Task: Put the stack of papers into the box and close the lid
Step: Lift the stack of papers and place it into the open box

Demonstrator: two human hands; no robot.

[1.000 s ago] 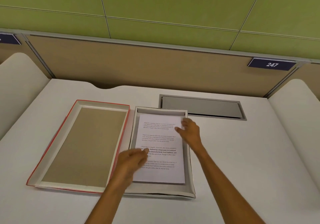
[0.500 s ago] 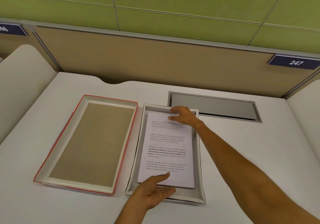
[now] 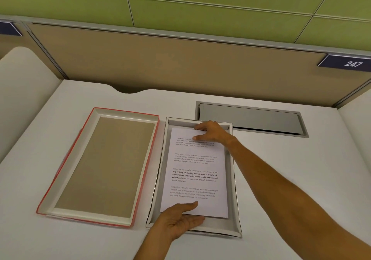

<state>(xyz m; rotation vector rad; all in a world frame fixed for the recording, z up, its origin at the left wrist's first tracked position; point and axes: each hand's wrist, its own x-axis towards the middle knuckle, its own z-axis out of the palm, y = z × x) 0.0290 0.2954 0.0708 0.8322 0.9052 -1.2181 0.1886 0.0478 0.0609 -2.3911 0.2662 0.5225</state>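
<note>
Pinching stack of papers point(image 3: 194, 167) inside box point(image 3: 220, 225) | left hand point(image 3: 180, 218): near edge | right hand point(image 3: 213, 132): far

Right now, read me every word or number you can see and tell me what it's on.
"247": dark blue sign on the partition, at right.
"Village life is a peaceful, close-knit, and nature-connected way of living": stack of papers, top sheet; the same paragraph appears four times.
Far left, second blue sign: cut off, unreadable.

Matt cardboard lid point(image 3: 100, 165), paper stack point(image 3: 195, 179)
</note>
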